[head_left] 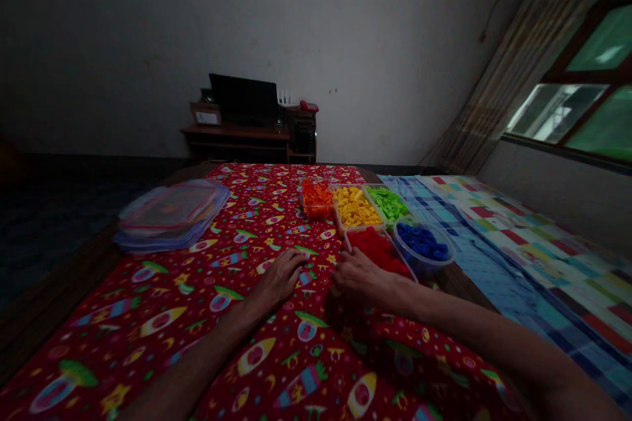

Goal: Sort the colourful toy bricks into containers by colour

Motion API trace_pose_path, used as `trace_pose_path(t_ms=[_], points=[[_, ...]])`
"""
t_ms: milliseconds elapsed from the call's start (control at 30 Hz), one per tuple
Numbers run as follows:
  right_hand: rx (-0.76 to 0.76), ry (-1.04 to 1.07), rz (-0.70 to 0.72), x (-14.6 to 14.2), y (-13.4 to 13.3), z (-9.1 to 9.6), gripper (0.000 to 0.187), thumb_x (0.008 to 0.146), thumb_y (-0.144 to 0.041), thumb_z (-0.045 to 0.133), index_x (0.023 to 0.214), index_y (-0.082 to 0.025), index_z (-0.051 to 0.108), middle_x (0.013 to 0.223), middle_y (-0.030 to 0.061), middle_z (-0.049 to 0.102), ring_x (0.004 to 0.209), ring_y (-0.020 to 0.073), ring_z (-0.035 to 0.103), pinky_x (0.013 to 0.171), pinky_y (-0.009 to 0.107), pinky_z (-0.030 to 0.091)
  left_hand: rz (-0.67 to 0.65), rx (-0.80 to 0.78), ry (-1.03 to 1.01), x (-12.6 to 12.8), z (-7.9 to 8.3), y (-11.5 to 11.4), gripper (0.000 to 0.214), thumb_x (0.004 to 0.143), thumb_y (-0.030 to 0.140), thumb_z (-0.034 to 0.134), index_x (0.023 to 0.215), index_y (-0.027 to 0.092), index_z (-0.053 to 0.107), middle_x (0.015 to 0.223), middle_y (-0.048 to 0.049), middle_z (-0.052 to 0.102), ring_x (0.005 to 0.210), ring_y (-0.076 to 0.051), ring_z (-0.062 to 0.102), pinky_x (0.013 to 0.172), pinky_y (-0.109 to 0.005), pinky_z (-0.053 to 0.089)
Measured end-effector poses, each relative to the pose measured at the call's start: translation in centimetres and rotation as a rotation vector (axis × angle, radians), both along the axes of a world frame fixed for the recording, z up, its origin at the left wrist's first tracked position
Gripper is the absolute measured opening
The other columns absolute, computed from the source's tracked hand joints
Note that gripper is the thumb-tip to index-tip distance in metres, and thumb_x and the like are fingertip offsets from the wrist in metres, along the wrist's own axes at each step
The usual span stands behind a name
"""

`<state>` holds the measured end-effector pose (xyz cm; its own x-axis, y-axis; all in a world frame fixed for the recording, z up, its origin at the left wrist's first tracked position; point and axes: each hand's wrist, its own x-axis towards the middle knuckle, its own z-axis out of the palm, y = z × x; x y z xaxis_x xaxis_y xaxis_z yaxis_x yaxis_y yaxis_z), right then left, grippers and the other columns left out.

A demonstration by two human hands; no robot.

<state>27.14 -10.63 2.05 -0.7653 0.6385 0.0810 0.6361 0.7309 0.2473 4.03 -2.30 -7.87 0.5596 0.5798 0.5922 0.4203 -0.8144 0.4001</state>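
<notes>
My left hand lies on the red patterned cloth, fingers stretched forward and holding nothing visible. To its right, my right hand is closed with its fingers curled down, beside the near left corner of a clear container of red pieces. Whatever those fingers hold, if anything, is hidden. Behind that container stand boxes of orange pieces, yellow pieces and green pieces. A round tub of blue pieces is at the right.
Stacked clear lids lie on the cloth at the left. Beyond the table's right edge is a bed with a checked cover. Against the far wall, a desk carries a dark monitor. A curtained window is at the right.
</notes>
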Motion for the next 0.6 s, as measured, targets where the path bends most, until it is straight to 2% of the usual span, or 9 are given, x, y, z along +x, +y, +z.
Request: trace_pose_path(t_ms=[100, 167, 267, 367, 467, 533, 600], points=[[0.017, -0.152, 0.001, -0.7, -1.8, -1.3, 0.017, 0.086, -0.016, 0.051, 0.096, -0.018, 0.064, 0.093, 0.0063, 0.063, 0.101, 0.0275, 0.054, 0.101, 0.056, 0.036, 0.0, 0.026, 0.014, -0.1, -0.6, 0.4, 0.024, 0.093, 0.018, 0.042, 0.11, 0.02, 0.058, 0.104, -0.0071, 0.058, 0.098, -0.018, 0.057, 0.085, -0.035, 0.051], [0.03, -0.216, -0.041, -1.0, -2.1, -1.9, 0.017, 0.085, -0.015, 0.051, 0.095, -0.017, 0.065, 0.09, 0.0069, 0.064, 0.098, 0.0289, 0.056, 0.102, 0.06, 0.034, -0.001, 0.035, 0.017, -0.2, -0.7, 0.4, 0.024, 0.093, 0.018, 0.042, 0.11, 0.021, 0.058, 0.104, -0.0067, 0.058, 0.098, -0.018, 0.057, 0.085, -0.034, 0.051], [0.042, -0.234, -0.077, -1.1, -2.0, -3.1, 0.016, 0.082, -0.012, 0.053, 0.092, -0.015, 0.065, 0.083, 0.0064, 0.063, 0.086, 0.027, 0.057, 0.101, 0.062, 0.034, 0.002, 0.04, 0.008, -0.1, -0.3, 0.2, 0.023, 0.093, 0.017, 0.042, 0.108, 0.021, 0.059, 0.103, -0.0063, 0.058, 0.096, -0.017, 0.058, 0.084, -0.033, 0.052], [0.029, -0.135, 0.003, -0.9, -1.6, -3.3, 0.023, 0.081, -0.012, 0.054, 0.103, -0.015, 0.061, 0.09, 0.0071, 0.063, 0.087, 0.0243, 0.057, 0.098, 0.057, 0.039, 0.0, 0.039, 0.001, 0.0, 0.1, 0.0, 0.022, 0.093, 0.015, 0.041, 0.107, 0.02, 0.058, 0.103, -0.0064, 0.058, 0.096, -0.017, 0.058, 0.084, -0.032, 0.051], [-0.003, -0.058, 0.008, -0.6, -0.2, -1.4, 0.027, 0.084, -0.009, 0.049, 0.11, -0.013, 0.056, 0.091, 0.0088, 0.061, 0.083, 0.0207, 0.057, 0.083, 0.043, 0.049, -0.003, 0.04, 0.006, 0.1, 0.3, -0.1, 0.022, 0.093, 0.015, 0.041, 0.107, 0.019, 0.057, 0.103, -0.0067, 0.059, 0.097, -0.017, 0.058, 0.085, -0.032, 0.051], [-0.018, -0.007, -0.075, -0.1, 1.7, 0.7, 0.027, 0.086, -0.006, 0.044, 0.109, -0.014, 0.056, 0.089, 0.0087, 0.06, 0.077, 0.0183, 0.056, 0.073, 0.034, 0.049, 0.002, 0.044, 0.008, 0.1, 0.3, -0.1, 0.022, 0.092, 0.014, 0.042, 0.106, 0.019, 0.058, 0.103, -0.0068, 0.059, 0.097, -0.017, 0.058, 0.084, -0.032, 0.051], [0.01, 0.06, -0.194, 0.8, 4.3, 2.7, 0.028, 0.086, -0.005, 0.041, 0.107, -0.014, 0.057, 0.091, 0.0094, 0.06, 0.075, 0.0178, 0.055, 0.069, 0.031, 0.047, 0.013, 0.043, 0.01, 0.2, 0.4, -0.1, 0.021, 0.092, 0.014, 0.042, 0.105, 0.019, 0.058, 0.102, -0.0069, 0.059, 0.096, -0.018, 0.059, 0.084, -0.033, 0.051]])
